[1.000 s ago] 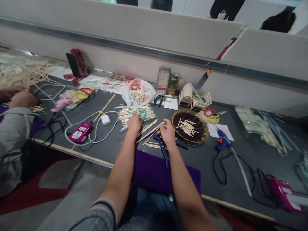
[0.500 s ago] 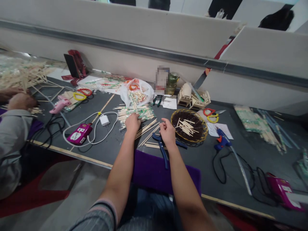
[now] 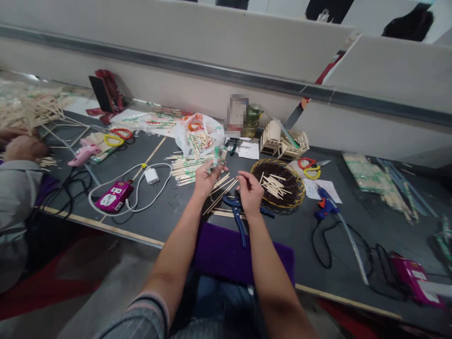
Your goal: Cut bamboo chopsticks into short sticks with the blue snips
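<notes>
Because my left hand is pinched shut on a wrapped chopstick pack, it's lifted off the surface, upper end tilted away from me, just left of the wicker basket. My right hand, fingers loosely curled with nothing in them, hovers between that pack and the basket, over the blue cutters. Loose sticks lie just left of the basket; open room sits near-right of it, toward the surface's front edge.
</notes>
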A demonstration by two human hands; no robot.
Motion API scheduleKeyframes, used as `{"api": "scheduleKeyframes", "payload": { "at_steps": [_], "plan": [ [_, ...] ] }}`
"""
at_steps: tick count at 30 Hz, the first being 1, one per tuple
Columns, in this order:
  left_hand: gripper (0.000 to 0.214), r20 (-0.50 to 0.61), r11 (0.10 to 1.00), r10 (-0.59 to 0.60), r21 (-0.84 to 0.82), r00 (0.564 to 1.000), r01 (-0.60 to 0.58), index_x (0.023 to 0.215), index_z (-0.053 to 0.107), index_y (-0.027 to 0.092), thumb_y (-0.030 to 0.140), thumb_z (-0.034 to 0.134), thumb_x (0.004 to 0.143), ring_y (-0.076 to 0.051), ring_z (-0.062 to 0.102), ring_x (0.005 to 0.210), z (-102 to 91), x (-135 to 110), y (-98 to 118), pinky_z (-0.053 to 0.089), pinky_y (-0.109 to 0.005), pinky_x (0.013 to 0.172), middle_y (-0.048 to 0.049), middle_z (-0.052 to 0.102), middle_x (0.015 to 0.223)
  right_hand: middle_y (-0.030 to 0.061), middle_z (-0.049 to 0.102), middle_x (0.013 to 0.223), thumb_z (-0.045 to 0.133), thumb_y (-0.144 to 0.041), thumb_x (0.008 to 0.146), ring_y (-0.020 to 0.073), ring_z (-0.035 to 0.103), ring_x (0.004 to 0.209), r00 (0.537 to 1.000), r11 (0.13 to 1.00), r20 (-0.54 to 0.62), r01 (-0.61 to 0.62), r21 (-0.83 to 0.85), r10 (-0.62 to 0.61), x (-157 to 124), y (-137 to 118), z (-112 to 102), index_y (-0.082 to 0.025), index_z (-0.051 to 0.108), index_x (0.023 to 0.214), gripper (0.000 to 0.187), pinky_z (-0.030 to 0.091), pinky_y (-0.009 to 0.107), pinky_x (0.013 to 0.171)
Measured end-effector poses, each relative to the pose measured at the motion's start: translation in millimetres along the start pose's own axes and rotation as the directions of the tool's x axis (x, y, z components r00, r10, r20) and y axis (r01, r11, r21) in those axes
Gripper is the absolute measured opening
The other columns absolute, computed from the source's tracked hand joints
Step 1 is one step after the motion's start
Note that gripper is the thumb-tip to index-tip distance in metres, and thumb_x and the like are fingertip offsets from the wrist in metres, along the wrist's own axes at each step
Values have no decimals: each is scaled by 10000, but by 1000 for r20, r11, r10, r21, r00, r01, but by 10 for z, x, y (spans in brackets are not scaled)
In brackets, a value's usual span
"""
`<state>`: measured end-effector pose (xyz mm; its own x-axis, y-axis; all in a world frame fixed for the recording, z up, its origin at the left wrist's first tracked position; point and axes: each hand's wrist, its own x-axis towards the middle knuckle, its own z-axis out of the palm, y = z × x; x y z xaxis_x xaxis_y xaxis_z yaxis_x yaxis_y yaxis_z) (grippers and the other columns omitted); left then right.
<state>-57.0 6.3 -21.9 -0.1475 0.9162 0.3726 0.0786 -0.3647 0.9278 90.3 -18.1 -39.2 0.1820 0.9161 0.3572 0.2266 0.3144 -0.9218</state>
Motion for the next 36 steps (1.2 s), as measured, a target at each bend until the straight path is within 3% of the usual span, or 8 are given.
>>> {"api": "scheduleKeyframes", "payload": {
  "at_steps": [5, 11, 16, 20, 25, 29, 36],
  "plan": [
    [334, 113, 999, -53, 10, 992, 52, 791, 668, 155, 484, 609, 795, -93, 503, 491, 125, -38, -129, 426, -229, 517, -26, 696, 714, 66, 653, 951, 532, -407, 897, 149, 621, 765, 993, 993, -22, 115, -14, -115, 15, 48, -17, -195, 687, 1020, 290, 541, 294, 682],
    [254, 157, 997, -35, 78, 987, 23, 764, 681, 142, 370, 571, 791, -96, 510, 481, 113, -31, -331, 428, -219, 523, -14, 651, 615, 61, 639, 951, 573, -398, 879, 167, 619, 834, 991, 992, -31, 128, 20, -128, 71, 109, 7, -198, 680, 1030, 272, 535, 320, 741],
    [205, 165, 994, -14, 106, 986, -4, 726, 677, 147, 292, 546, 786, -99, 508, 493, 113, -61, -294, 420, -209, 523, 5, 602, 557, 58, 637, 958, 589, -361, 874, 162, 616, 816, 984, 981, -18, 177, 77, -177, 65, -10, 19, -198, 676, 988, 216, 525, 300, 692],
    [208, 264, 995, 46, 72, 963, -67, 682, 677, 145, 260, 544, 793, -117, 559, 566, 175, -123, -243, 447, -214, 578, -6, 612, 582, 47, 647, 897, 586, -333, 881, 170, 616, 846, 964, 965, -29, 263, 7, -263, 49, -120, -21, -202, 663, 854, 154, 509, 302, 735],
    [181, 321, 988, 51, 125, 946, -96, 734, 707, 143, 195, 542, 786, -116, 579, 606, 183, -112, -286, 448, -204, 611, 1, 652, 634, 28, 635, 819, 571, -267, 893, 161, 609, 812, 932, 930, 9, 362, -54, -362, 92, -93, -28, -204, 657, 838, 120, 492, 301, 771],
    [204, 342, 975, 41, 190, 939, -112, 757, 716, 147, 113, 514, 763, -113, 597, 643, 155, -66, -362, 453, -198, 644, 1, 693, 708, 26, 620, 791, 567, -261, 887, 158, 603, 788, 948, 945, 38, 317, -73, -315, 126, 4, 18, -196, 655, 789, 147, 500, 300, 763],
    [217, 383, 904, 9, 392, 924, -171, 722, 704, 170, 69, 512, 737, -140, 590, 705, 143, -34, -420, 438, -221, 689, -18, 688, 720, 45, 630, 846, 587, -316, 849, 171, 621, 810, 988, 991, 101, 120, -60, -113, 128, 165, 46, -183, 692, 751, 195, 534, 311, 735]
  ]
}}
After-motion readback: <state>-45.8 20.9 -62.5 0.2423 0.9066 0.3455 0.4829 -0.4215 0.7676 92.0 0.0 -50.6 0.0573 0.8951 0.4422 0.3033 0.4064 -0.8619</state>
